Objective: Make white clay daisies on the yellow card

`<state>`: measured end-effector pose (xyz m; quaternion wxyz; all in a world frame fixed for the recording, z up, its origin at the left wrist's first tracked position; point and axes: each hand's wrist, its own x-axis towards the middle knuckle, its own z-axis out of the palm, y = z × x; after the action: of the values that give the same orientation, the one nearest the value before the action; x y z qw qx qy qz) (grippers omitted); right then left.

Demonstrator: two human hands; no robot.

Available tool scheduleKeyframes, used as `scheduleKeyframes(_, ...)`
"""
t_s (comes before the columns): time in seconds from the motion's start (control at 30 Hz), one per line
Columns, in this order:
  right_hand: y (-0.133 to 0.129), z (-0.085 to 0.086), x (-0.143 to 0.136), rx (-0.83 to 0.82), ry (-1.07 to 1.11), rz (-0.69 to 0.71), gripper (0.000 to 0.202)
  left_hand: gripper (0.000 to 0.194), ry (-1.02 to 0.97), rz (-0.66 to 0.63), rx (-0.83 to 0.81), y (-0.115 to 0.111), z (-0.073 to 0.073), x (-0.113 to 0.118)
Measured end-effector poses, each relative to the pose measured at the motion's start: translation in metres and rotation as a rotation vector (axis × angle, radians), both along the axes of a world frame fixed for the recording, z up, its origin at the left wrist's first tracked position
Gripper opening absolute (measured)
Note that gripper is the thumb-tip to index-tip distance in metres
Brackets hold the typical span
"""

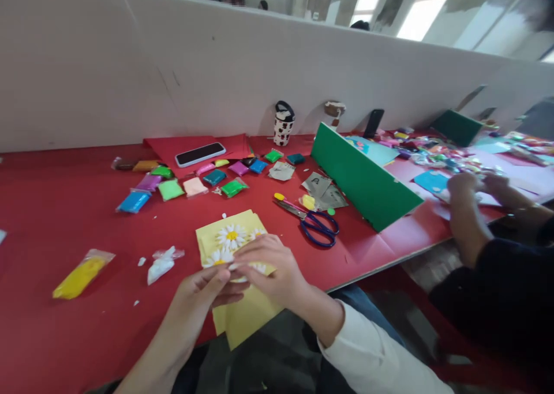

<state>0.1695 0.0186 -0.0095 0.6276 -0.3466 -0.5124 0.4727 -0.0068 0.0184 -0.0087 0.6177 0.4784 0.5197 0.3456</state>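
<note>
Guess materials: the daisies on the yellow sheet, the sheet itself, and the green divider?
Daisies: likely modelling clay, matte white petals with raised yellow centres, matching the clay packets nearby. Yellow sheet: thin paper or card, matte, overhanging the table edge without much droop. Green divider: stiff board, maybe card or foam board, flat matte face standing on edge; core not visible.
</note>
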Motion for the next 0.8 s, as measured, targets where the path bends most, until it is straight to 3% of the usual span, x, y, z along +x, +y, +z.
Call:
scheduleKeyframes(0.07, 0.002, 0.003, 0.002, -0.125, 0.196, 0.007, 0.004, 0.050, 0.281, 0.072, 0.279, 0.004, 0.003, -0.012)
scheduleKeyframes(0.17, 0.010, -0.001, 0.007, -0.278, 0.442, -0.011, 0.007, 0.041, 0.909, 0.207, 0.718, 0.013, 0.001, -0.037)
scheduleKeyframes(0.23, 0.015, -0.006, 0.012, -0.366, 0.548, -0.021, 0.018, 0.044, 1.156, 0.167, 0.777, 0.016, -0.005, -0.054)
scheduleKeyframes(0.33, 0.018, -0.007, 0.017, -0.459, 0.623, -0.018, 0.018, 0.050, 1.391, 0.106, 0.708, 0.017, -0.015, -0.072)
scheduleKeyframes(0.47, 0.017, -0.003, 0.016, -0.515, 0.568, 0.017, 0.015, 0.042, 1.462, 0.063, 0.711, 0.019, -0.023, -0.081)
scheduleKeyframes(0.6, 0.018, -0.008, 0.003, -0.484, 0.355, 0.072, 0.009, 0.031, 1.406, 0.040, 0.790, 0.025, -0.024, -0.076)
scheduleKeyframes(0.8, 0.009, -0.014, -0.025, -0.234, -0.164, 0.081, 0.013, 0.034, 1.123, -0.151, 1.124, 0.018, -0.022, -0.044)
